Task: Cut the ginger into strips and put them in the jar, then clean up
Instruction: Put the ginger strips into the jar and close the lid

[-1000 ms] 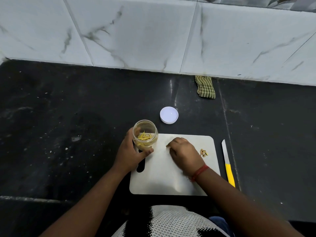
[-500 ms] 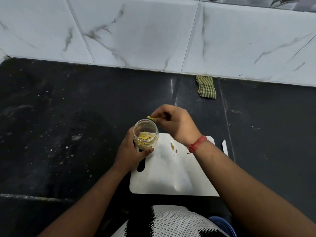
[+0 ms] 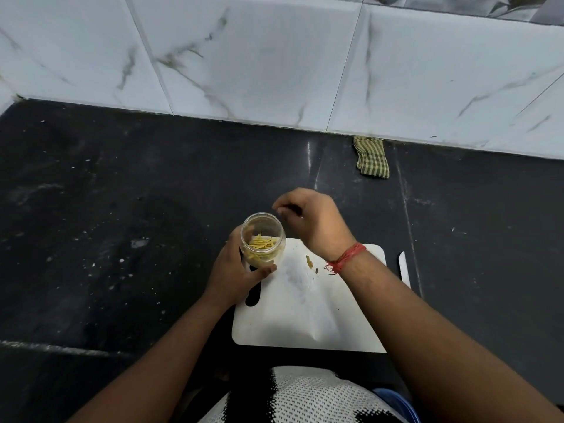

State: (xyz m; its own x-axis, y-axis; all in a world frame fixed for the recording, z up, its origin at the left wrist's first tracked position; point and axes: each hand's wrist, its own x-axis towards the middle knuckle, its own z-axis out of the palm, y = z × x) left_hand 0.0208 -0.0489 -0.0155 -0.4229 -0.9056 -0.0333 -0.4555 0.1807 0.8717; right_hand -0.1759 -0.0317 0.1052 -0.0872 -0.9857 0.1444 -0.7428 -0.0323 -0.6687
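The left hand (image 3: 233, 271) grips the jar (image 3: 263, 239) at the cutting board's (image 3: 308, 319) far left corner, steadying its open mouth for filling; ginger strips (image 3: 262, 244) lie inside. Just right, the right hand (image 3: 311, 222) hovers beside the rim, fingers loosely curled, apparently empty. A few scraps (image 3: 309, 261) remain on the board. The knife (image 3: 403, 267) rests right of it, a checked cloth (image 3: 370, 157) by the far wall.
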